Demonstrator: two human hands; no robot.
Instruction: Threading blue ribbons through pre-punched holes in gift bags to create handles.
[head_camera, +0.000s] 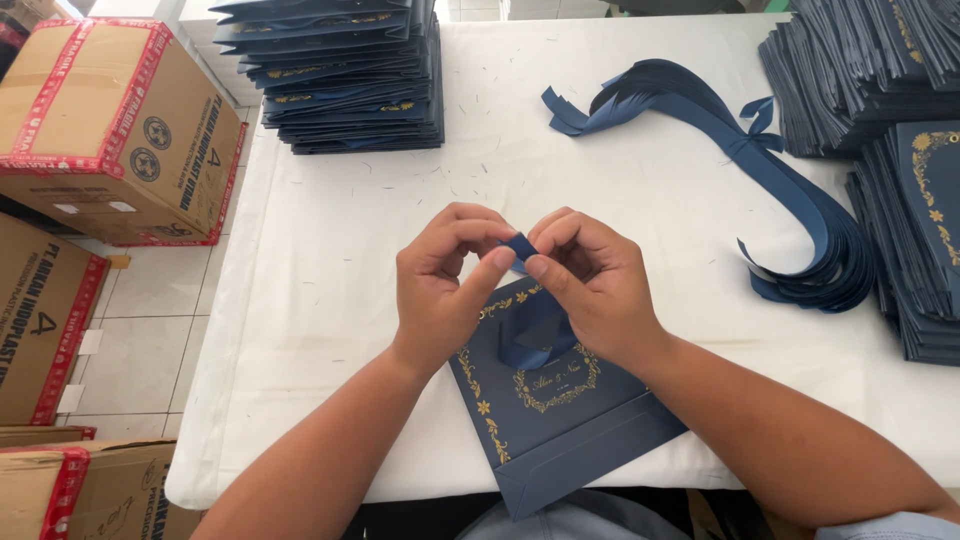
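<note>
Hands meet over the middle of the white table (330, 250). The left hand (440, 285) and the right hand (590, 280) both pinch a dark blue ribbon (520, 246) between thumb and fingers, so both are closed on it. The ribbon loops down onto a dark blue paper bag (560, 420) with gold flowers, which lies flat at the near edge, just under the hands. A pile of loose blue ribbons (800, 220) curves across the right side. Stacks of the same bags sit at the far edge (345, 75) and along the right edge (900, 150). Brown cardboard boxes (110, 120) stand on the floor past the left edge.
</note>
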